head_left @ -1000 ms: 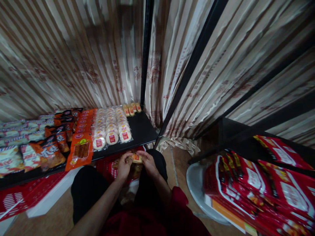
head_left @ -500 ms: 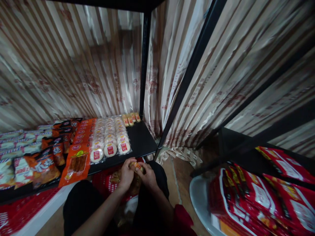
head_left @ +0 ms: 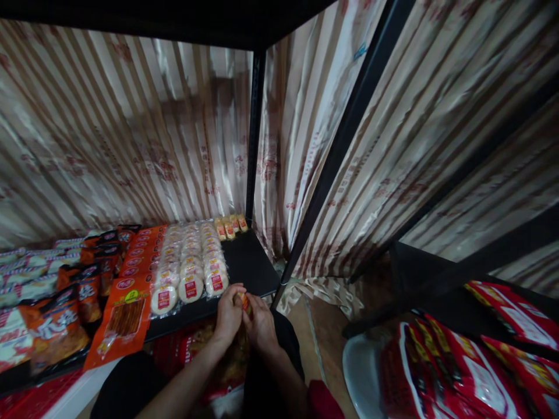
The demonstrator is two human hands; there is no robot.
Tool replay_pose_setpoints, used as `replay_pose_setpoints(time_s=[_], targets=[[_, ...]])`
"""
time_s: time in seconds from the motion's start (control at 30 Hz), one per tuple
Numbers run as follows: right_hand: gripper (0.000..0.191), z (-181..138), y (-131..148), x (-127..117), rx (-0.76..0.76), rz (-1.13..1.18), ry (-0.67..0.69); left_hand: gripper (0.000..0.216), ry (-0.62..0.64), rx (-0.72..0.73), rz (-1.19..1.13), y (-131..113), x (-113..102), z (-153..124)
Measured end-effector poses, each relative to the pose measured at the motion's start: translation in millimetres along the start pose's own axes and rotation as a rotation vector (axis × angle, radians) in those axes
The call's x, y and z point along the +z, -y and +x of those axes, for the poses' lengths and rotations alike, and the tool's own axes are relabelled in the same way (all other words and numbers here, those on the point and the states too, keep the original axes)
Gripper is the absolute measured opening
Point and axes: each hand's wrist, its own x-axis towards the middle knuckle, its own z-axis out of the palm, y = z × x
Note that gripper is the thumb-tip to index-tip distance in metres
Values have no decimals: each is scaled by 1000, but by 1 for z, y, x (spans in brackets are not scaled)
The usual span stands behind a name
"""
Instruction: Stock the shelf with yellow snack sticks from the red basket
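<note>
My left hand [head_left: 227, 317] and my right hand [head_left: 261, 323] are closed together on a small orange-yellow snack packet [head_left: 242, 301], held just at the front edge of the black shelf [head_left: 251, 265]. Right beside the hands, on the shelf, lie rows of round white cakes [head_left: 188, 269] in clear wrappers with red labels. A short row of small yellow packets [head_left: 229, 226] sits at the back of the shelf near the black post. The packet is mostly hidden by my fingers.
Orange snack bags [head_left: 129, 298] and darker orange bags [head_left: 65, 305] fill the left of the shelf. A red basket [head_left: 192, 343] sits under my hands. Red packets [head_left: 458, 372] lie stacked at the right by a white stool [head_left: 362, 372]. Striped curtains hang behind.
Both hands have risen with the packet from above the red basket to the shelf's front edge, closing tighter around it. The camera has tilted, so the upper shelf now shows.
</note>
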Motion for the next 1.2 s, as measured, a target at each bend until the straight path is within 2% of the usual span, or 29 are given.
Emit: replay_pose_setpoints(time_s=[0.17, 0.33, 0.5, 0.6, 0.9, 1.2], targets=[[37, 17, -5, -1, 53, 12, -16, 29, -42, 27, 39, -2, 9, 16], [36, 34, -12, -1, 97, -3, -39, 41, -106, -28, 50, 0, 21, 29], [34, 53, -19, 4, 125, 28, -80, 37, -164, -35, 78, 1, 29, 42], [34, 65, -21, 7, 137, 64, -116, 37, -167, -34, 145, 3, 33, 49], [32, 107, -28, 19, 178, 114, -181, 32, -199, -159, 139, 9, 54, 77], [30, 151, -44, 36, 183, 88, -211, 31, -163, -221, 175, 6, 59, 117]])
